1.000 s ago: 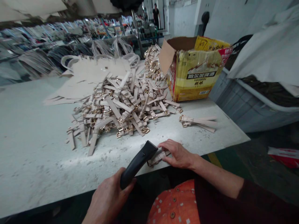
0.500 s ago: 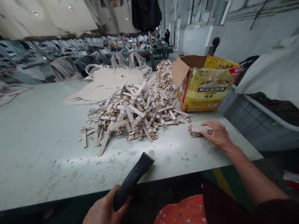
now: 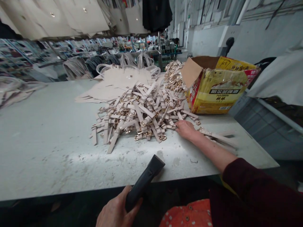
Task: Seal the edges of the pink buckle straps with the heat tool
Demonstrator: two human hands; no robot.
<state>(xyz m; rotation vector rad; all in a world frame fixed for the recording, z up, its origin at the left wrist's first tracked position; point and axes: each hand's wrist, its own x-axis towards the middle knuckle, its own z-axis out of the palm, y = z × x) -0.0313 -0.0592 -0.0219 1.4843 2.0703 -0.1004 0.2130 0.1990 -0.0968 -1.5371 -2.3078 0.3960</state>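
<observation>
My left hand (image 3: 118, 206) is wrapped round a black handheld tool (image 3: 144, 183) shaped like a hair clipper, its flared head over the table's front edge. At the right edge of a heap of pale beige buckle straps (image 3: 139, 113), my right hand (image 3: 186, 128) has its fingers closed on a strap. The fingertips are partly hidden among the straps. Right of that hand, behind my forearm, lies a small group of straps (image 3: 219, 136) with gold buckles, slightly blurred.
A yellow Harbin carton (image 3: 217, 91) with raised flaps stands behind the straps, beside another buckle pile (image 3: 174, 75). Flat beige bag panels (image 3: 118, 82) lie at the back of the table (image 3: 59, 138). A grey bin (image 3: 267, 126) adjoins the right edge. Bags (image 3: 78, 15) hang overhead.
My right hand has left the small group of straps and moved left to the big heap. That group now lies loose on the table. The left hand still holds the black tool; the view has shifted slightly.
</observation>
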